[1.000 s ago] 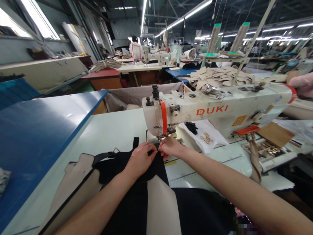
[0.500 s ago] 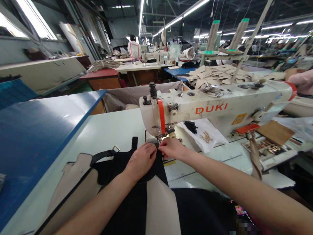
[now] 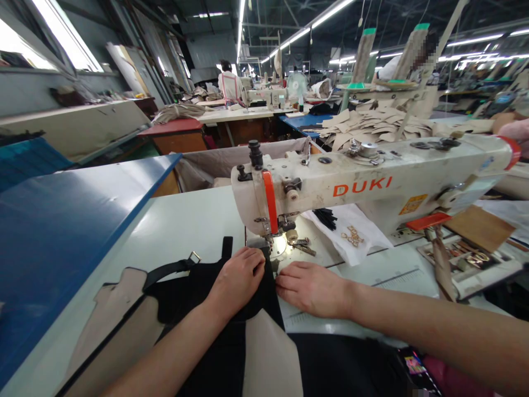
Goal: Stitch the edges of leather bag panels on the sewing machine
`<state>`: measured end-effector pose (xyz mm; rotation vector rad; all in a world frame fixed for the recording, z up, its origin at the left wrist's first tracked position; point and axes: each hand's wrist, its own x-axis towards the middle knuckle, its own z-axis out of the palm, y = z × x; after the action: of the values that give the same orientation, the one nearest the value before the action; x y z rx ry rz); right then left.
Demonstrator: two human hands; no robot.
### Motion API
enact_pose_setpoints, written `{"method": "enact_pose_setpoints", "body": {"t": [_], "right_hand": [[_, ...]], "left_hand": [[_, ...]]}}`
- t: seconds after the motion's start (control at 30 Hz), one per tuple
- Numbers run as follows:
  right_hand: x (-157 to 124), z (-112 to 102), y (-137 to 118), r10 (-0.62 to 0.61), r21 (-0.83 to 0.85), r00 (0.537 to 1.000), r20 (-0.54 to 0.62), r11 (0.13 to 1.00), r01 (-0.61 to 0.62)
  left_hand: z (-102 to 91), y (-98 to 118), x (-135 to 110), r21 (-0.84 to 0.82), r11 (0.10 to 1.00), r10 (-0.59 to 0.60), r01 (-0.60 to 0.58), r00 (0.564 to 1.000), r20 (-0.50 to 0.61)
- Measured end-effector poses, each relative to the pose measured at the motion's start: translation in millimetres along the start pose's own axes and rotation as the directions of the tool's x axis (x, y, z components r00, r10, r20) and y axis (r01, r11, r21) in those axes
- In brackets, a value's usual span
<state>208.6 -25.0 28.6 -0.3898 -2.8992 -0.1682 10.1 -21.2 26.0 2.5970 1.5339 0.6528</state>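
Black and beige sewn material (image 3: 275, 353) lies across the machine bed, its narrow black end up by the presser foot of the white sewing machine (image 3: 314, 182). My left hand (image 3: 242, 275) presses on this black part with curled fingers, pinching it near the needle. On the right edge of the material rests my right hand (image 3: 312, 288), palm down, fingers stretched and lying flat. A lamp lights the needle plate (image 3: 280, 245) just beyond both hands. To the left, a black strap with a metal buckle (image 3: 195, 257) hangs off the material.
A white sheet (image 3: 363, 234) holds black strips (image 3: 324, 218) and gold-coloured metal rings (image 3: 352, 237). Tools fill a tray (image 3: 496, 275) at right. Beige cut pieces (image 3: 376, 124) are piled behind the machine. A blue table (image 3: 82, 220) stands at left; a person (image 3: 229, 85) sits farther back.
My right hand has moved away from the needle, toward me and slightly right, and its fingers have flattened. My left hand stays on the black material, nearly unmoved.
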Motion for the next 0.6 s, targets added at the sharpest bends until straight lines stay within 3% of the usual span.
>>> {"method": "enact_pose_setpoints", "body": {"t": [0.23,0.43,0.6], "right_hand": [[13,12,1,0.073,0.016,0.988,-0.137,0.997,-0.072],[18,15,0,0.104,0.077,0.993,-0.056,0.992,-0.099],[17,17,0,0.110,0.092,0.992,-0.069,0.990,-0.104]], "left_hand": [[-0.3,0,0,0.017,1.000,0.018,-0.018,1.000,0.011],[0.8,-1,-2,0.041,0.999,0.019,-0.021,0.999,0.033],[1.5,-2,-3,0.069,0.997,0.031,-0.033,0.999,0.040]]}}
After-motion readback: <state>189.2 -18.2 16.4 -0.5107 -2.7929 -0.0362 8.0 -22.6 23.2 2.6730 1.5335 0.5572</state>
